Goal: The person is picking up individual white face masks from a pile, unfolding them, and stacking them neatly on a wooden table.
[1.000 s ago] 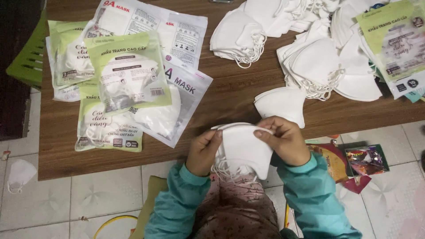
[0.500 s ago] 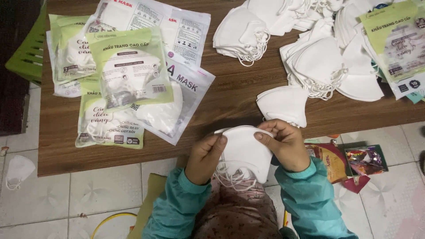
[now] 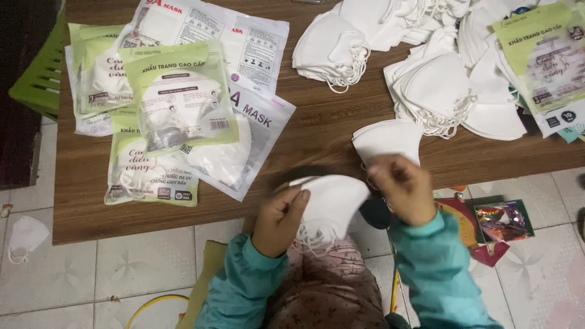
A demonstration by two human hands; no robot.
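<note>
change since earlier: right hand [image 3: 403, 187] has lifted off the right edge of the folded white fabric face mask [image 3: 332, 204] and now sits blurred just beside it; the mask has tipped so its right end points up toward the table edge, and the left hand [image 3: 281, 220] keeps its pinch on the left end.
left hand: thumb and fingers closed on the mask's left corner, thumb on top.
right hand: fingers curled loosely, smeared by motion (whether they pinch an ear loop or anything else, i cannot tell); it lies between the held mask and the single white mask [image 3: 388, 139] on the table.
held mask: in front of the near edge of the brown wooden table [image 3: 317, 131], over the person's lap, its white ear loops hanging below it.
single white mask: flat on the table close to the near edge, just above the right hand, apart from the piles.
loose stock: heap of white folded masks with elastic loops [image 3: 436, 91] at the upper right of the table, a smaller pile [image 3: 329, 52] to its left.
packed goods: green-and-clear plastic mask packets [image 3: 180, 97] overlapping white printed packets [image 3: 244, 140] on the left half of the table; one more green packet [image 3: 545, 58] at the far right.
sleeves: teal, both arms.
floor: pale tiles, a stray white mask [image 3: 25, 234] at the left, a shiny snack wrapper [image 3: 503, 220] at the right.
far left: green plastic chair [image 3: 38, 79] beside the table.
</note>
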